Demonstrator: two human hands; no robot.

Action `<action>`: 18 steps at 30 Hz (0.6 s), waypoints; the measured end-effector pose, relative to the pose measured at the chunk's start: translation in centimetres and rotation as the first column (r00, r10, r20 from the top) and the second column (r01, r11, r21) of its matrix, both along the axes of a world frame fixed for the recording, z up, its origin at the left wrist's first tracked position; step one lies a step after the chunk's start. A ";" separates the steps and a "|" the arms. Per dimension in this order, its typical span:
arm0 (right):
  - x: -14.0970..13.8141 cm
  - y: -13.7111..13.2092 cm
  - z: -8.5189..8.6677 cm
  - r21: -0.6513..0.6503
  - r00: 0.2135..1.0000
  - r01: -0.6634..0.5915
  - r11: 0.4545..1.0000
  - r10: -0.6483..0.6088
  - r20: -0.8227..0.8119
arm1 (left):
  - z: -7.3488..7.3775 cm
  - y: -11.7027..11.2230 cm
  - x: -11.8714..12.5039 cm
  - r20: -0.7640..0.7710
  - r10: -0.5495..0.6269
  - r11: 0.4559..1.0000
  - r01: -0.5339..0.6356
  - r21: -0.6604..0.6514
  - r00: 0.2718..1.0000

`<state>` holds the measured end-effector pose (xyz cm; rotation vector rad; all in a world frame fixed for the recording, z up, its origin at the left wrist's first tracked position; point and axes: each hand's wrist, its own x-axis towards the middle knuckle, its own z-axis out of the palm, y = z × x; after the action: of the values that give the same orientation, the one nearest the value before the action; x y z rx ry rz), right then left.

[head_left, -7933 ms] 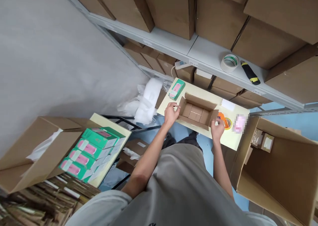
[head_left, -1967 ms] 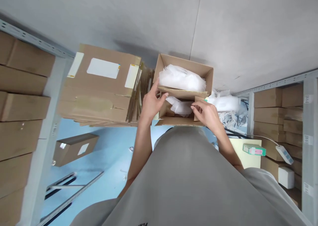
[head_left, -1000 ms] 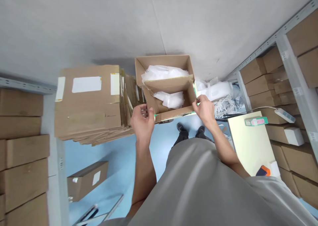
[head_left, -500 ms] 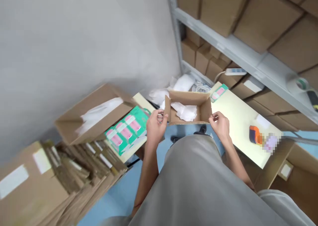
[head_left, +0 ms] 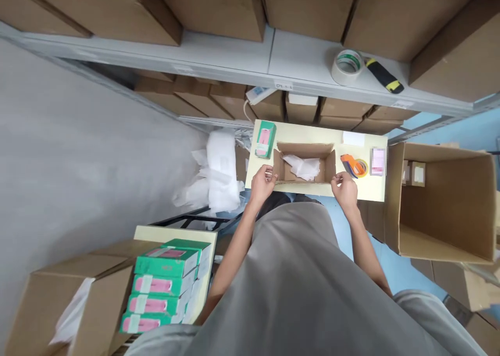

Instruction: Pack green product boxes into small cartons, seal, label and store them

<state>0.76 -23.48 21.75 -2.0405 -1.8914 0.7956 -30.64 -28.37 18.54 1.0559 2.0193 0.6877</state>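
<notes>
Between my two hands is a small open cardboard box (head_left: 307,148) with crumpled white wrapping paper (head_left: 303,167) inside. My left hand (head_left: 264,183) pinches its left end at the near corner. At the right near corner, the fingers of my right hand (head_left: 345,189) are closed on the box's edge. The box is at the near side of a cream table (head_left: 308,132). A green and pink box (head_left: 265,139) lies left of it. To its right is an orange and dark blue tape dispenser (head_left: 354,166).
A shelf (head_left: 242,59) with cartons, a tape roll (head_left: 347,67) and a utility knife (head_left: 384,76) spans the back. A large open carton (head_left: 445,252) stands right. Stacked green boxes (head_left: 164,265) and an open carton (head_left: 58,288) are at lower left, with white foam wrap (head_left: 222,171) behind.
My view has turned right, from the wall and side table to the table under the shelf. Both hands have carried the cardboard box along to this table.
</notes>
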 end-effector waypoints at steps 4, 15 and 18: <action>0.8 -0.6 -1.1 -0.097 0.998 0.061 0.993 -0.061 0.007 | -0.9 1.1 0.3 -0.049 -0.102 0.989 0.096 -0.114 0.994; -5.3 0.7 2.2 -0.024 0.943 -0.302 0.953 0.303 0.139 | 1.7 3.5 2.3 -0.417 -0.476 0.837 0.545 0.057 0.774; -9.5 3.2 1.8 -0.232 0.861 -0.456 0.859 0.492 0.129 | 1.7 5.2 4.7 -0.402 -0.660 0.727 0.675 -0.126 0.635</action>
<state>-8.76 -20.30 23.51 -1.8133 -2.5781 0.9611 -25.97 -23.16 20.27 1.9725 1.7214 0.0834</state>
